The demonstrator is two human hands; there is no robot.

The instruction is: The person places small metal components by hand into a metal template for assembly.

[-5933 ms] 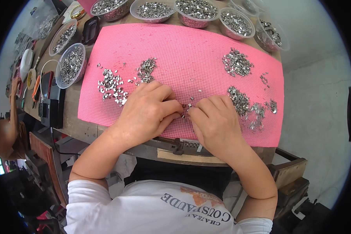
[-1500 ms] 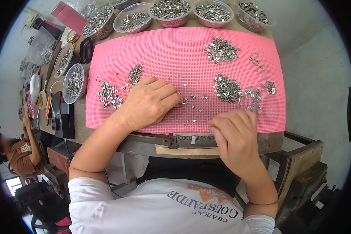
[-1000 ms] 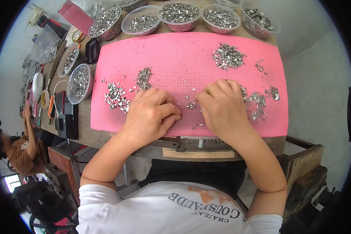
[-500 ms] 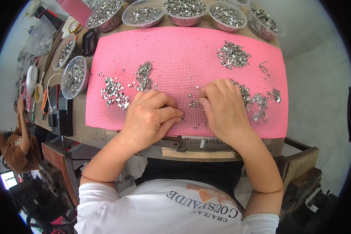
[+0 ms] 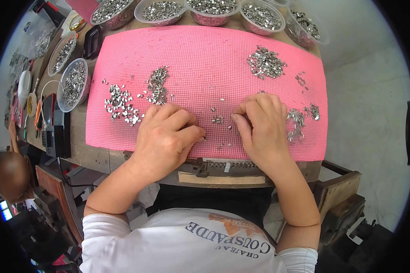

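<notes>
My left hand [image 5: 166, 139] rests low over the pink textured mat [image 5: 191, 54], thumb and index finger pinched on a small metal piece [image 5: 204, 138] that barely shows. To its right, my right hand [image 5: 265, 127] is closed, thumb and bent index fingertip close together; whatever they hold is hidden. Several shiny loose metal pieces [image 5: 217, 119] lie between the hands. Left of my left hand are a pile of flat metal bits [image 5: 119, 103] and a pile of narrow ones [image 5: 157, 85]. Beside my right hand lies another pile [image 5: 296, 122], partly covered by it.
A larger metal pile [image 5: 265, 62] sits at the mat's far right. Plastic bowls of metal pieces [image 5: 212, 17] line the back edge, and another bowl [image 5: 74, 85] stands at left. A dark metal fixture [image 5: 199, 167] runs along the near table edge. A person [image 5: 11, 175] is at far left.
The whole view has shifted slightly, carrying the mat leftward. Against the mat, my right hand has moved a little right, over part of a pile. The person at left has changed posture.
</notes>
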